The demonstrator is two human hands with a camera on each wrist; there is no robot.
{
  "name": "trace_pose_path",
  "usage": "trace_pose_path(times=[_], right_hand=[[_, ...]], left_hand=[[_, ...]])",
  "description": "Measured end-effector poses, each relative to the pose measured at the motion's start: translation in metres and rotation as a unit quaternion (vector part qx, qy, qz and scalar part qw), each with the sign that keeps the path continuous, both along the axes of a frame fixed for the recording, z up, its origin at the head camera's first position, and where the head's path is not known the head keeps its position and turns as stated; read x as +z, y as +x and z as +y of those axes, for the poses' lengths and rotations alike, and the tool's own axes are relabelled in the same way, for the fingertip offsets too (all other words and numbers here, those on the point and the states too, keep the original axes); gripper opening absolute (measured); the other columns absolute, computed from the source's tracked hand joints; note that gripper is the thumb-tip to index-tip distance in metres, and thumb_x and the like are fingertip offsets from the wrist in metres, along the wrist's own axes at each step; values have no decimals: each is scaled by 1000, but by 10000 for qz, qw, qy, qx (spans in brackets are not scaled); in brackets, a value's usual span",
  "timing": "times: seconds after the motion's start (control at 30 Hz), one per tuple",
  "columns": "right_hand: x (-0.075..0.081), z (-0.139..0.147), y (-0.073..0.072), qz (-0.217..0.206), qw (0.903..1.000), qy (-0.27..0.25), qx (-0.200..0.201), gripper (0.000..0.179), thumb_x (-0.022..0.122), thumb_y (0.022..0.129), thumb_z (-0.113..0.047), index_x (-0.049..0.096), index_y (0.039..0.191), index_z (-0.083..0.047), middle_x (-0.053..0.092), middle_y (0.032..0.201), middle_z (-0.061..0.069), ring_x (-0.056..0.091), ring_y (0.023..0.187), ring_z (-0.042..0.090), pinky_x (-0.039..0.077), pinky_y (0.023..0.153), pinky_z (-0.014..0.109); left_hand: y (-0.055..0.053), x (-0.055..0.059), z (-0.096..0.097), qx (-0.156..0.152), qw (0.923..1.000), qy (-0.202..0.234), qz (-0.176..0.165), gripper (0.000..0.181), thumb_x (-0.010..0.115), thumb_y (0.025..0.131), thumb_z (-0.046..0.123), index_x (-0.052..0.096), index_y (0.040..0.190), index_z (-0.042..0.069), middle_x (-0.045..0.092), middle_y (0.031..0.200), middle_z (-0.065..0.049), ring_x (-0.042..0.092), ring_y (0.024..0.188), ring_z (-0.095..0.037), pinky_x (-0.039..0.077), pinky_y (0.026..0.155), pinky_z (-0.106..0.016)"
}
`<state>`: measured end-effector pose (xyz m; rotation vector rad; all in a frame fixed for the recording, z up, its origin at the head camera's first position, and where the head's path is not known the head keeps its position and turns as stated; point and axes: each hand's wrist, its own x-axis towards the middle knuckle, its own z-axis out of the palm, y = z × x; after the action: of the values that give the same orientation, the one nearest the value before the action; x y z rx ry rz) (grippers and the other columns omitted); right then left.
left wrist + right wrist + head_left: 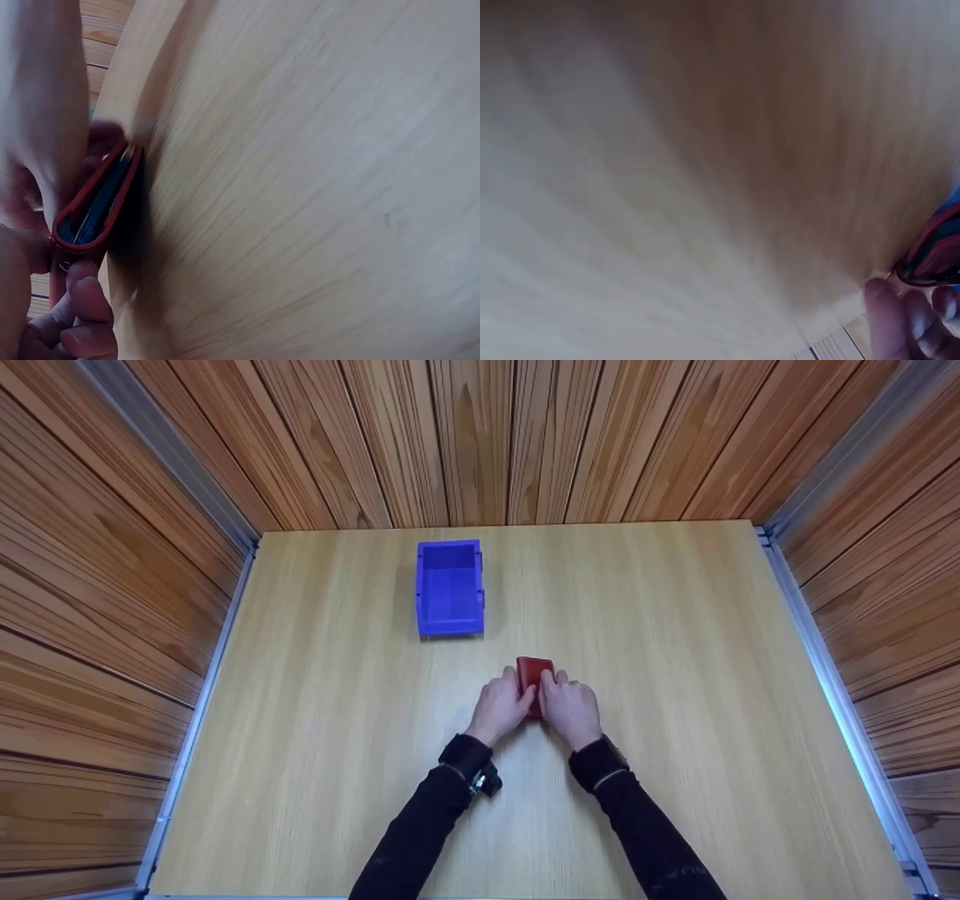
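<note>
Showing wallet (534, 668) innards (96, 205): L/R wrist only

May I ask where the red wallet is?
In the head view, the red wallet is between the left hand and right hand, below and right of the blue bin.

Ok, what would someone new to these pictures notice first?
Probably the bright blue box, open-topped, toward the far side of the table and slightly left of centre. Next, the red wallet, nearer the person, stands out against the pale wood, held between the left hand and right hand.
</note>
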<state>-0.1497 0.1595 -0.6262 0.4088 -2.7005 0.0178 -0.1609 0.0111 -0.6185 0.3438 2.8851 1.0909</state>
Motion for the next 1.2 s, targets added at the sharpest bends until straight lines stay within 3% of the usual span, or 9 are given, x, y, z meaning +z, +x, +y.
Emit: trace_pose_path(times=[0.17, 0.37, 0.67, 1.2], right_hand=[[-1, -1, 0, -171, 9998, 49, 18, 15, 68, 90, -14, 59, 93, -3, 63, 70, 13, 61, 50, 28, 49, 46, 40], [3, -2, -1, -313, 9991, -280, 25, 11, 67, 88, -9, 58, 88, -2, 61, 66, 14, 61, 50, 31, 48, 46, 42], [7, -1, -2, -655, 9967, -376, -283, 11, 67, 88, -13, 63, 89, -4, 63, 67, 13, 62, 53, 32, 47, 47, 44], [10, -6, -1, -772, 9913, -836, -664, 13, 68, 88, -15, 68, 92, -2, 65, 67, 13, 62, 54, 34, 47, 50, 46]], left_hand=[[-2, 2, -1, -19, 10000, 12, 17, 28, 65, 100, 24, 59, 104, -2, 66, 77, -12, 69, 73, -30, 55, 65, -41], [-2, 5, 0, 40, 9999, -71, 113, 27, 66, 99, 24, 59, 101, -2, 67, 77, -13, 70, 72, -30, 55, 62, -40], [-2, 6, 3, 163, 9998, -83, 128, 27, 68, 97, 24, 59, 101, -1, 68, 79, -12, 70, 72, -29, 55, 62, -37], [-1, 7, 7, 110, 9999, -7, 112, 25, 68, 98, 21, 59, 102, -2, 70, 82, -16, 71, 74, -31, 56, 63, -39]])
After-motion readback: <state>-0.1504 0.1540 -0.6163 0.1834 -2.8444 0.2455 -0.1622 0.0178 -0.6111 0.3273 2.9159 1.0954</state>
